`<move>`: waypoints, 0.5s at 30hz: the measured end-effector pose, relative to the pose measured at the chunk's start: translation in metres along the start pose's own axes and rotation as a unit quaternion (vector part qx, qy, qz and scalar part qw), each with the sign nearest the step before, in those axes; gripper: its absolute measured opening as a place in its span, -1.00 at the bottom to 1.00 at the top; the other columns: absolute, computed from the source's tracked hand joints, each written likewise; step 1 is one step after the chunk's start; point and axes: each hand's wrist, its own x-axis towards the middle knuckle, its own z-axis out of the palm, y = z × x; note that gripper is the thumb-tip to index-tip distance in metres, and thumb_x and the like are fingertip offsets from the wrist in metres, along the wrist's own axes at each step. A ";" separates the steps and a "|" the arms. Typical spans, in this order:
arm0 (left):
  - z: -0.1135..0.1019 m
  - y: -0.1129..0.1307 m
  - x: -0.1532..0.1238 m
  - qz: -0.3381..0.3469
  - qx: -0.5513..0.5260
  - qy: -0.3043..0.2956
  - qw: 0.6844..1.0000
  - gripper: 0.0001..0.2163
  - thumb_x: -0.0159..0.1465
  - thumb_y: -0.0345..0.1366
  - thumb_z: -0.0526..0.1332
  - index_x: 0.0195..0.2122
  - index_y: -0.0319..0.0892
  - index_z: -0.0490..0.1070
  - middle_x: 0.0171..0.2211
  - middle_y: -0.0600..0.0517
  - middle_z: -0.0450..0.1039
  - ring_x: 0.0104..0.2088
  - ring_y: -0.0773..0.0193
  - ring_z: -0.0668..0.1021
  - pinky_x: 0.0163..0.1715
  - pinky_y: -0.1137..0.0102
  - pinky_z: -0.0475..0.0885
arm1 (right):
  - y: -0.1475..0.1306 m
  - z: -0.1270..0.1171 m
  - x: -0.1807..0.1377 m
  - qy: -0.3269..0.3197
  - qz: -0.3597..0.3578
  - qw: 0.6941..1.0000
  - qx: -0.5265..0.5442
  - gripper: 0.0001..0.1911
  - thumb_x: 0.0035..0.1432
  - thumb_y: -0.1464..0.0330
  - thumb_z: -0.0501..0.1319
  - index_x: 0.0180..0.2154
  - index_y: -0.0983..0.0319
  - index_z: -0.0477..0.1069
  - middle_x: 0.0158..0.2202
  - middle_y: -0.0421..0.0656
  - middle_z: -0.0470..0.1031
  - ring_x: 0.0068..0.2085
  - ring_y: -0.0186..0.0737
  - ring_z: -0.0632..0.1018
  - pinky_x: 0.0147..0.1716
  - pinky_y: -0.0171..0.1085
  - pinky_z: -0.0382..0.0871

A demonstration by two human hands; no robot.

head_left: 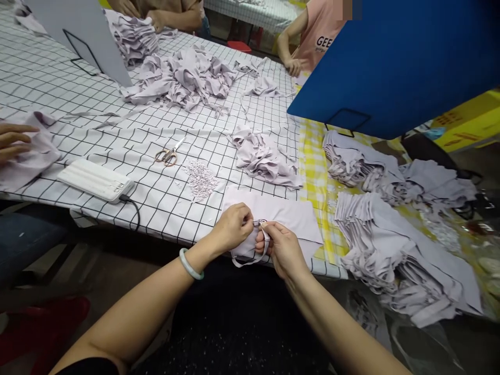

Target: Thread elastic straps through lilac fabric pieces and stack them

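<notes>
My right hand (287, 250) pinches a narrow pale lilac fabric strap (250, 261), which loops below the fingers. Close beside it, my left hand (233, 228) is closed with the fingertips together. Between the two sets of fingertips is a small ring-like piece (261, 222), too small to make out well. Whatever the left fingers grip is hidden. Under both hands a flat pale lilac fabric piece (289, 213) lies at the table's front edge.
Scissors (169, 155), small pale pieces (201, 179) and a white power bank (96, 179) lie to the left. Crumpled lilac garments (263, 159) are ahead, stacked ones (402, 255) at right. A blue panel (390, 67) stands at right. Co-workers' hands (13, 140) work around the table.
</notes>
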 end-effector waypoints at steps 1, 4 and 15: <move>0.000 0.000 0.000 -0.003 0.000 0.000 1.000 -0.88 0.21 -0.49 0.13 -0.45 -0.17 0.31 -0.38 0.02 0.41 -0.32 0.25 0.45 -0.28 0.36 0.33 | 0.000 0.000 0.000 0.000 -0.002 1.000 0.000 -0.77 -0.16 0.25 0.35 -0.47 0.24 0.39 -0.64 -0.27 0.45 -0.66 -0.37 0.42 -0.64 -0.37 0.37; -0.002 0.000 0.001 -0.002 0.006 -0.009 1.000 -0.87 0.21 -0.50 0.13 -0.45 -0.17 0.31 -0.37 0.02 0.42 -0.33 0.27 0.45 -0.29 0.36 0.33 | -0.001 0.000 0.001 -0.008 -0.001 1.000 -0.006 -0.77 -0.14 0.24 0.33 -0.47 0.24 0.38 -0.64 -0.26 0.45 -0.67 -0.39 0.41 -0.64 -0.38 0.37; -0.001 -0.001 0.002 0.005 0.007 -0.008 1.000 -0.87 0.21 -0.50 0.14 -0.45 -0.18 0.34 -0.36 0.02 0.43 -0.33 0.27 0.45 -0.29 0.36 0.33 | -0.005 0.002 0.003 -0.013 0.010 0.999 -0.032 -0.84 -0.08 0.30 0.27 -0.47 0.24 0.36 -0.66 -0.27 0.44 -0.69 -0.38 0.42 -0.68 -0.41 0.34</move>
